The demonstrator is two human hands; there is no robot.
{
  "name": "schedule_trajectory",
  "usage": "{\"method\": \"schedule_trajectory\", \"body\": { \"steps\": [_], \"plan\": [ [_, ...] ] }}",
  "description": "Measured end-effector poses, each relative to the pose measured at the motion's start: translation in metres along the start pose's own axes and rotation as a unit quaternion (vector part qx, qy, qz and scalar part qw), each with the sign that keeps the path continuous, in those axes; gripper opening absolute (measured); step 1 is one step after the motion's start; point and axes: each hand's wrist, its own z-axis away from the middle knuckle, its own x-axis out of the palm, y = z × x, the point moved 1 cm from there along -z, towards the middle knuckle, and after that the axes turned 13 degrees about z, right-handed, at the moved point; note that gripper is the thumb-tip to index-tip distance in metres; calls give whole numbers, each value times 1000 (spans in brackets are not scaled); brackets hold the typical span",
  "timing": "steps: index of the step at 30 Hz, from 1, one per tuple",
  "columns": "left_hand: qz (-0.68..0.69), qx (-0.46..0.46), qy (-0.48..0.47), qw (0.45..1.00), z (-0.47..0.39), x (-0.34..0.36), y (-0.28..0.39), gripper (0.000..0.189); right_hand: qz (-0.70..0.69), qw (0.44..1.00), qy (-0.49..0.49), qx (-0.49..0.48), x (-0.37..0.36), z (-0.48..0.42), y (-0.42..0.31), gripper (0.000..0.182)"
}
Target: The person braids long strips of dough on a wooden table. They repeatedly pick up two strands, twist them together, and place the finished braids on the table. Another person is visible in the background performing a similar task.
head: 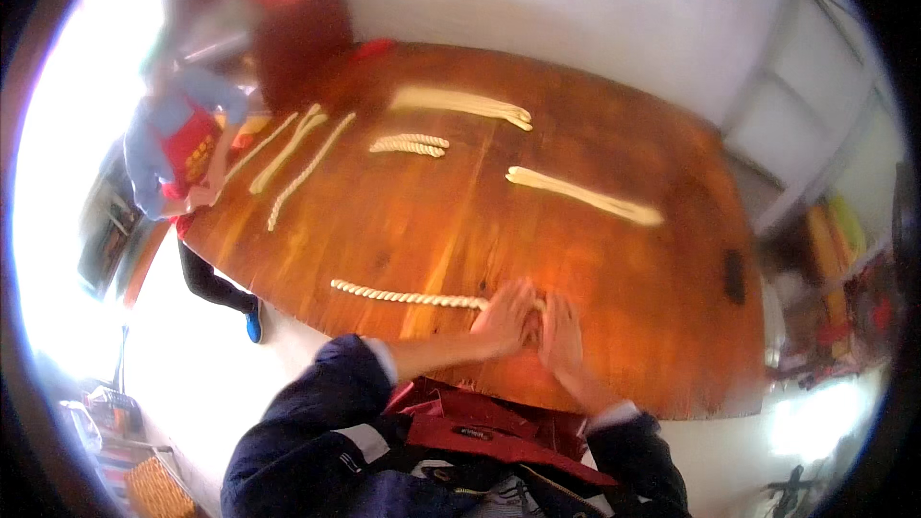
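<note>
My left hand point(507, 316) lies palm down on the right end of a twisted dough rope point(410, 297), near the front edge of the wooden table. Beside it my right hand point(561, 331) also rests palm down, slanting toward the left one; a bit of dough shows between them. How the fingers bear on the dough is hidden. The rest of the rope stretches left, its coils plain to see. Farther back lie a folded dough strand point(586, 196), a short pair of twisted dough pieces point(409, 144) and a bundle of smooth dough strands point(460, 103).
Across the wooden table point(611, 288), at the left, a co-worker point(183, 137) in a red apron holds the end of a dough strand point(262, 147). Near it lie a smooth folded strand point(288, 151) and a twisted rope point(309, 176). A shelf point(820, 244) stands at right.
</note>
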Motion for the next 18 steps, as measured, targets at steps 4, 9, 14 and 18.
{"method": "schedule_trajectory", "body": {
  "steps": [4,9,14,18],
  "plan": [
    [10,-19,-46,999,71,6,45,63,-4,994,49,-99,-19,50,4,26],
    [46,-214,80,972,-42,-22,-10,60,40,999,2,28,29,-30,26,12],
    [13,85,16,996,36,2,20,58,15,998,35,-55,7,41,1,16],
    [14,-74,18,997,42,12,41,59,10,998,-48,-40,6,46,13,11]
  ]
}}
